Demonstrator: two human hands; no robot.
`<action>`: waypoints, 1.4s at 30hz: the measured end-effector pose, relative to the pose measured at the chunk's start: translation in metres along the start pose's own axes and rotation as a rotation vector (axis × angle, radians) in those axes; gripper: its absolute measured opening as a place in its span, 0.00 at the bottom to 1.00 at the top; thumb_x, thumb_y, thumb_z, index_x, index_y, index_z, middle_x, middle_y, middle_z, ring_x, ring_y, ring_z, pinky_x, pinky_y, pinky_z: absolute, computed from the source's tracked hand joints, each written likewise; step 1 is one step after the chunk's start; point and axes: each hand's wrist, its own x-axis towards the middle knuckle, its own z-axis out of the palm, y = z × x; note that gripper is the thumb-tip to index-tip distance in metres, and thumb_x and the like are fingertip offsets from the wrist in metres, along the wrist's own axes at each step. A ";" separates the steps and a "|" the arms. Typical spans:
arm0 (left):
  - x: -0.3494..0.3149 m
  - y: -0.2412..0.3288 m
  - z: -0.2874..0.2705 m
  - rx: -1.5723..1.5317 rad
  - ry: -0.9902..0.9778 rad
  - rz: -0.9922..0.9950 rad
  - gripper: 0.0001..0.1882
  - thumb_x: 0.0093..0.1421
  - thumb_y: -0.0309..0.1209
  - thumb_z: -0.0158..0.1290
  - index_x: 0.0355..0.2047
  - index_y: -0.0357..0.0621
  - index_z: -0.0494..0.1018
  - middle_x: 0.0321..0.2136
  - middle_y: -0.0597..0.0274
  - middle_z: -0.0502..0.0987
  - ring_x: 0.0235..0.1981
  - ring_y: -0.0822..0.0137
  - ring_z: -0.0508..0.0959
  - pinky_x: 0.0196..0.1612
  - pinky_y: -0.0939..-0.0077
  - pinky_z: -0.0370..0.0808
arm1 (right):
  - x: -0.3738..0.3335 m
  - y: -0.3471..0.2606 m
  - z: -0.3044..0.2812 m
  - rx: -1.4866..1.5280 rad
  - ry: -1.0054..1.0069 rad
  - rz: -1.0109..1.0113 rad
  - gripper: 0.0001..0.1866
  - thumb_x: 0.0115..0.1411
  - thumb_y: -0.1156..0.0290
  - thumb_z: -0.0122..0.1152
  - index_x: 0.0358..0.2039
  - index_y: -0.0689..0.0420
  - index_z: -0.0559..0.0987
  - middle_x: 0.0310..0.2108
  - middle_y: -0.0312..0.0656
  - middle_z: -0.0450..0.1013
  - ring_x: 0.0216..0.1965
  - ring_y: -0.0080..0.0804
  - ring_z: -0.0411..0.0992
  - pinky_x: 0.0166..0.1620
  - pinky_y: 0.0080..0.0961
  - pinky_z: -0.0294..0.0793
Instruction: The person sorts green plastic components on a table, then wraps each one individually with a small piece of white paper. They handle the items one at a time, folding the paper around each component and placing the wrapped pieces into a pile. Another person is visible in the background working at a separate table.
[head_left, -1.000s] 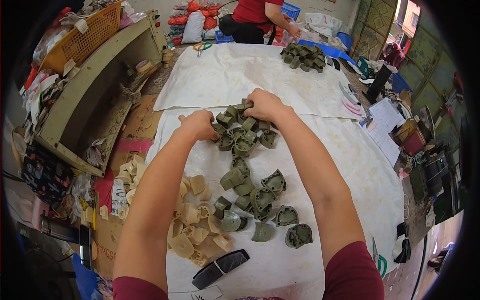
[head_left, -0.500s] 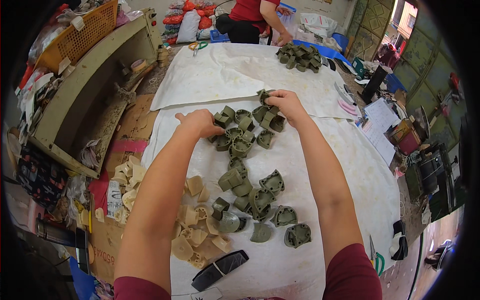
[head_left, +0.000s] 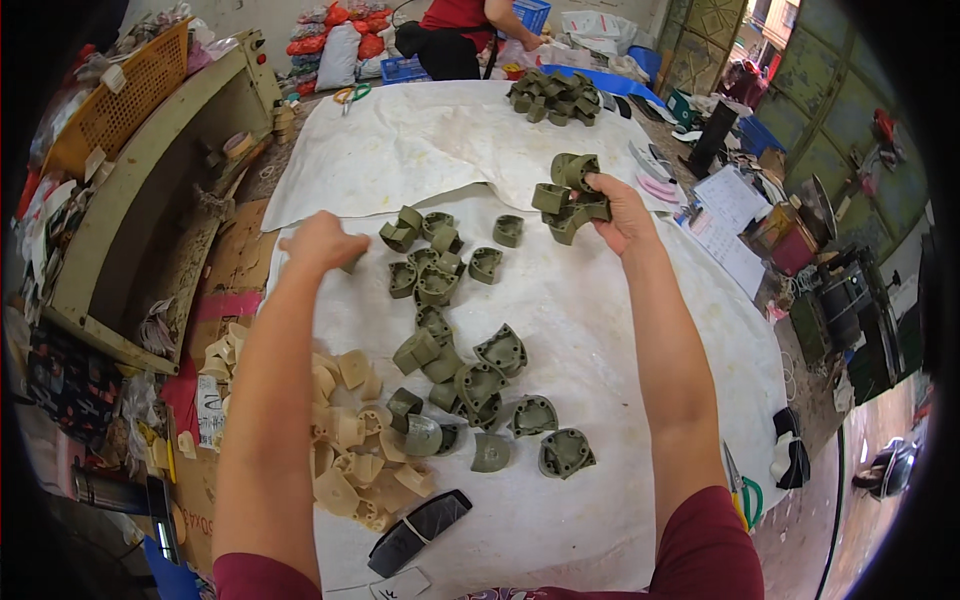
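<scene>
Several olive-green moulded plastic pieces point(head_left: 437, 285), curved and with small holes, lie in a loose column on the white cloth point(head_left: 610, 380). At the far right of that column, my right hand point(head_left: 622, 213) is closed on a small cluster of the green plastic pieces point(head_left: 572, 198), its thumb over them. My left hand point(head_left: 325, 243) is blurred, left of the column, with fingers curled down. A bit of a green plastic piece point(head_left: 352, 262) shows under those fingers; the rest is hidden. Cream plastic pieces point(head_left: 365, 435) are heaped beside my left forearm.
A green pile point(head_left: 555, 97) sits at the table's far end, near a person in red point(head_left: 465, 20). Scissors lie at the far left point(head_left: 352, 95) and near right point(head_left: 742, 490). A black strapped bundle point(head_left: 420, 532) is close to me. Papers point(head_left: 730, 230) lie right.
My right hand has moved right with a cluster of green pieces. My left hand has drawn left, away from the column. The whole view has shifted slightly.
</scene>
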 end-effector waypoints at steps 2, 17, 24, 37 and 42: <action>-0.004 -0.012 -0.026 -0.114 -0.004 0.083 0.26 0.41 0.48 0.59 0.31 0.37 0.79 0.28 0.50 0.81 0.31 0.56 0.80 0.41 0.60 0.74 | -0.024 -0.020 -0.009 -0.051 0.003 -0.006 0.10 0.55 0.72 0.62 0.37 0.62 0.77 0.35 0.42 0.76 0.34 0.31 0.75 0.41 0.26 0.74; -0.403 0.161 0.019 -0.332 -0.487 1.117 0.21 0.42 0.44 0.62 0.34 0.45 0.75 0.37 0.52 0.71 0.44 0.53 0.72 0.58 0.36 0.54 | -0.343 -0.096 -0.072 -0.533 -0.048 0.267 0.09 0.52 0.77 0.62 0.36 0.63 0.79 0.30 0.36 0.77 0.30 0.20 0.73 0.35 0.19 0.73; -0.445 0.196 0.058 -0.330 -0.216 0.984 0.34 0.43 0.43 0.63 0.50 0.45 0.68 0.51 0.42 0.65 0.53 0.47 0.69 0.59 0.30 0.49 | -0.381 -0.064 -0.109 -0.962 -0.024 0.036 0.15 0.52 0.74 0.63 0.41 0.63 0.77 0.35 0.43 0.77 0.34 0.28 0.74 0.39 0.23 0.73; -0.440 0.170 0.044 -0.615 -0.454 0.552 0.36 0.47 0.46 0.63 0.51 0.40 0.64 0.53 0.45 0.65 0.60 0.45 0.62 0.59 0.28 0.46 | -0.398 -0.057 -0.071 -1.737 -0.258 -0.320 0.16 0.55 0.62 0.62 0.41 0.59 0.79 0.46 0.42 0.73 0.55 0.45 0.64 0.57 0.57 0.56; -0.430 0.139 0.026 -0.525 -0.208 0.794 0.26 0.51 0.42 0.60 0.46 0.41 0.68 0.50 0.44 0.69 0.57 0.47 0.65 0.57 0.35 0.54 | -0.375 -0.065 -0.071 -1.356 -0.143 -0.214 0.10 0.51 0.73 0.65 0.34 0.61 0.78 0.32 0.46 0.75 0.34 0.42 0.75 0.39 0.34 0.73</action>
